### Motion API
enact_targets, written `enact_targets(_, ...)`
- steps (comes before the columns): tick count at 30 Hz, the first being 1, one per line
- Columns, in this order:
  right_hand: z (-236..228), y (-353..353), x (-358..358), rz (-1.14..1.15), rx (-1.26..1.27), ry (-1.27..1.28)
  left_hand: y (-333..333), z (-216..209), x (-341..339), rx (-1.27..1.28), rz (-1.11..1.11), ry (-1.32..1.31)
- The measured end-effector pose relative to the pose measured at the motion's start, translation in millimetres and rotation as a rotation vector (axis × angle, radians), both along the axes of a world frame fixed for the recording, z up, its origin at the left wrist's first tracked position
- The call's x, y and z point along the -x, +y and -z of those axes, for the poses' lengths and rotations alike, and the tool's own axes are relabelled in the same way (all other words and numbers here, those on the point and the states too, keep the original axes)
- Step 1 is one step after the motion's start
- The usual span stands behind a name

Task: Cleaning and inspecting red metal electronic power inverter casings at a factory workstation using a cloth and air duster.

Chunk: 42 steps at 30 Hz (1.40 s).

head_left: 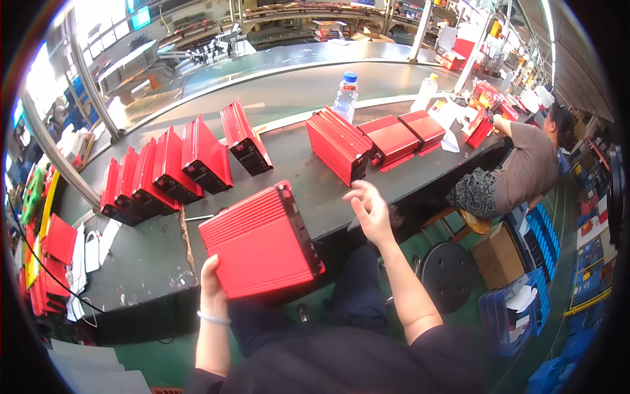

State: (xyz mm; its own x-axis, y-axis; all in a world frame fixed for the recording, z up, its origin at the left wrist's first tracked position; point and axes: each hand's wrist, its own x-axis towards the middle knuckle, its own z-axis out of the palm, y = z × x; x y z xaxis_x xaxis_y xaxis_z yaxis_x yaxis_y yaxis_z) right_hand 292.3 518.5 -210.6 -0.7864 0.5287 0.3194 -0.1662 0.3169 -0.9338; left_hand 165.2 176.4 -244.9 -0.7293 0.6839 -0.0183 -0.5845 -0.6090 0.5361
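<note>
A red finned metal case [262, 246] with a black end panel is tilted up in front of me, over the bench's near edge. My left hand [211, 279] is closed on its lower left side, thumb on the red face. My right hand [371, 210] is raised to the right of that case, fingers apart and holding nothing. Just beyond those fingers stands another red case [338, 144]; I cannot tell whether they touch it. Two more red cases [392, 143] lie flat to its right. Several red cases [174, 164] stand in a row at the left.
The dark workbench [282, 151] runs across in front. A blue-capped bottle [346, 98] stands behind the cases. On the right, a co-worker [525, 157] sits handling a red case. Below are a round black stool [449, 277], a cardboard box [497, 256] and blue crates [499, 322].
</note>
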Motion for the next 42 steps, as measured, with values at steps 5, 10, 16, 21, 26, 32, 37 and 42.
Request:
enact_targets(5,-25.1,-22.9,-15.8,-0.693,0.398,-0.084,39.4,-27.3,10.2,0.178,0.111,0.177)
enact_targets(10,-53.2,-38.8,-27.6,-0.436,0.272,-0.299,71.3,-67.4,19.8,0.345,0.226,0.496)
enact_targets(16,-40.0,-42.9,-28.3,-0.295,0.264,0.13,85.4,-93.9,31.8,0.512,0.012,0.892)
enact_targets(21,-25.2,-38.7,9.9,0.154,-0.175,0.232,84.1,-71.8,39.5,0.592,-0.309,0.844)
enact_targets(26,-2.3,-27.2,48.8,0.442,-0.603,0.154,75.5,-47.3,4.7,0.546,-0.236,0.698)
enact_targets(32,27.4,-17.0,77.0,0.539,-0.701,0.104,60.6,-43.0,-14.9,0.614,-0.222,0.594)
enact_targets(37,39.1,-12.1,83.4,0.616,-0.64,-0.03,54.2,-36.3,-17.9,0.602,-0.198,0.563)
enact_targets(42,29.2,-11.1,74.4,0.548,-0.594,-0.177,55.6,-36.3,-20.4,0.603,-0.184,0.57)
